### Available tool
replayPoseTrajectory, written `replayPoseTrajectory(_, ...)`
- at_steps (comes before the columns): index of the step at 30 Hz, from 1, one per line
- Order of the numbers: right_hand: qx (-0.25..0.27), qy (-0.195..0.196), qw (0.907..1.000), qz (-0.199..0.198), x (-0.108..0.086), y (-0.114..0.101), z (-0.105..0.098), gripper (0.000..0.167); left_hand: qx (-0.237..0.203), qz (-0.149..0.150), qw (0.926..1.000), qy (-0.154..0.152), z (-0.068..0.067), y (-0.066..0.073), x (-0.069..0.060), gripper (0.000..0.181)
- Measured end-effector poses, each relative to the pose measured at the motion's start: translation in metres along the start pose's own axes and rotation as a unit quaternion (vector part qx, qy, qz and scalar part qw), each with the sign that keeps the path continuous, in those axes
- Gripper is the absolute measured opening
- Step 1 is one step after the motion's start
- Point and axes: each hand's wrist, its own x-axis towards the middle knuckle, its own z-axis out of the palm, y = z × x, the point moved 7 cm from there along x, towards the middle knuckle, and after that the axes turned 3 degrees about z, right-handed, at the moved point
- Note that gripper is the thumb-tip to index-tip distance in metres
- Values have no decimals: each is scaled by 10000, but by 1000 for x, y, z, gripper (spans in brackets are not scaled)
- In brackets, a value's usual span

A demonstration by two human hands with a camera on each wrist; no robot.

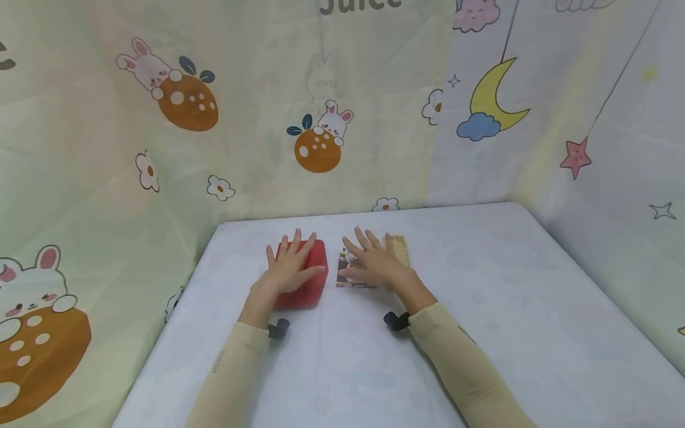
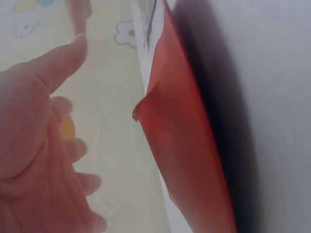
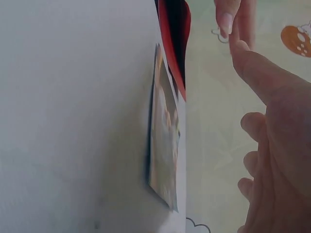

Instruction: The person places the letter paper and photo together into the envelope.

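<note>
A flat red piece that looks like an envelope point(image 1: 307, 295) lies on the white table, and one edge lifts to a small point in the left wrist view. Over it hovers my left hand point(image 1: 286, 270), fingers spread, holding nothing. My right hand point(image 1: 379, 264) is spread in the same way above a picture card point(image 1: 348, 280) and a gold-patterned card point(image 1: 400, 245), covering part of both. From the right wrist, the picture card point(image 3: 164, 141) appears edge-on, apart from the palm. Whether the two cards are joined is hidden.
The white tabletop point(image 1: 481, 309) extends around the items to its back edge. Printed cloth point(image 1: 257, 119) hangs behind and at both sides, showing rabbits, flowers and a moon. Small black mounts point(image 1: 396, 321) sit at both wrists, beside beige sleeves point(image 1: 460, 356).
</note>
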Motion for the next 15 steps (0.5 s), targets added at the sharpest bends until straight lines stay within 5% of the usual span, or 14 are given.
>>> replayPoseTrajectory(10, 473, -514, 9970, -346, 0, -22, 16, 88, -743, -303, 9921, -967, 6, -14, -8, 84)
replayPoseTrajectory(15, 504, -712, 9949, -503, -1, -33, 22, 87, -995, -407, 9888, -1037, 4, -16, -13, 78)
